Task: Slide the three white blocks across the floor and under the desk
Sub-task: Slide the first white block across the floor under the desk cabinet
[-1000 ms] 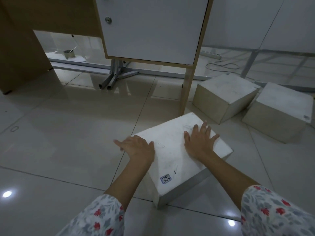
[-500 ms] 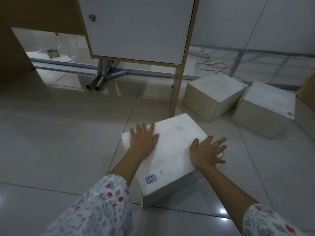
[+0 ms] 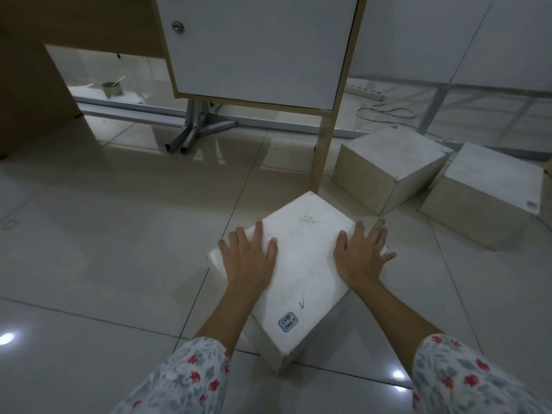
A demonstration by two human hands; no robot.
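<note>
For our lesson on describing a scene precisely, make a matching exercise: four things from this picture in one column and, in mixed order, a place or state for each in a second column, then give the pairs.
Column 1
1. labelled white block
2. metal cup
3. power strip
4. round lock

Column 2
A. on the white cabinet door
B. under both flat hands
C. on the floor past the desk's right side, its cable looped
D. far back under the desk, something sticking out of it

Pairs: 1-B, 2-D, 3-C, 4-A
</note>
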